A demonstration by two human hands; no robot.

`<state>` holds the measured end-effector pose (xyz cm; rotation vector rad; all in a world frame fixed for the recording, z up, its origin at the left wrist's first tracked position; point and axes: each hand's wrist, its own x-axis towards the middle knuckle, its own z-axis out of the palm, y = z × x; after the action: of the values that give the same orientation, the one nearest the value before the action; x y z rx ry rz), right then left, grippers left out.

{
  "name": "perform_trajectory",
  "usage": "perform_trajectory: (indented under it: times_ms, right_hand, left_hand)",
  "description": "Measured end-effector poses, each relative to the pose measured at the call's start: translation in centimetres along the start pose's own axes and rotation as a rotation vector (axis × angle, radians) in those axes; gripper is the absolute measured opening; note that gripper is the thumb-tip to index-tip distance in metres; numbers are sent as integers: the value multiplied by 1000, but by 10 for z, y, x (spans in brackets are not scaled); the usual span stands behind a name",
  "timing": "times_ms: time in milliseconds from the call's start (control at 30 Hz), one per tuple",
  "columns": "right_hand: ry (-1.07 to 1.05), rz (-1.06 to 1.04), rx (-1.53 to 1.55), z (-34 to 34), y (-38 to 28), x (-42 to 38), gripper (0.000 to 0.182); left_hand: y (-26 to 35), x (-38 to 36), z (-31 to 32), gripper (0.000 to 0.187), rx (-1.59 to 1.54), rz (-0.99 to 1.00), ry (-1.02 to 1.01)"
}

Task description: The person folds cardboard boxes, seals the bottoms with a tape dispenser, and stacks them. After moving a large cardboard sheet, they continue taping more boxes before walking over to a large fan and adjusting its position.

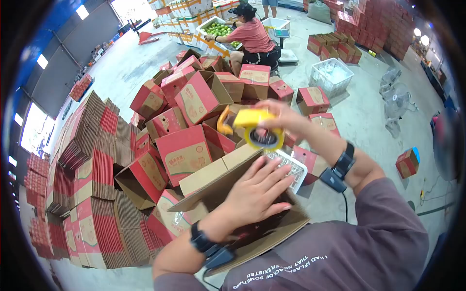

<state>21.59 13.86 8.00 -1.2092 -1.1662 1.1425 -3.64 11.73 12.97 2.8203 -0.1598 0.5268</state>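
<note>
My right hand [286, 118] is closed around a yellow tape dispenser [253, 118], raised above the far edge of a cardboard box [296, 218]. A roll of tape shows on the dispenser's lower side, and its orange-yellow front end points left. My left hand [255, 194] lies with outstretched fingers across the box's upper part, palm down. The box is tilted in front of my body, and a brown flap [206, 186] extends to the left. Just beyond my left fingertips is a white slotted plastic piece [297, 169], partly hidden.
Opened red-and-brown cartons [183, 154] are heaped ahead. Stacks of flattened cartons [92, 225] stand on the left. A person in a pink shirt [250, 36] crouches beside a crate of green fruit [218, 30]. A white crate [332, 77] and fans [399, 102] stand to the right.
</note>
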Motion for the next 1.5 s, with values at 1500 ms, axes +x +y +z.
perform_trajectory:
  times_ms: [1500]
  right_hand:
    - [-175,-14,320,108,-40,-45,51]
  left_hand:
    - [21,-163,-17,51,-936,-1299,633]
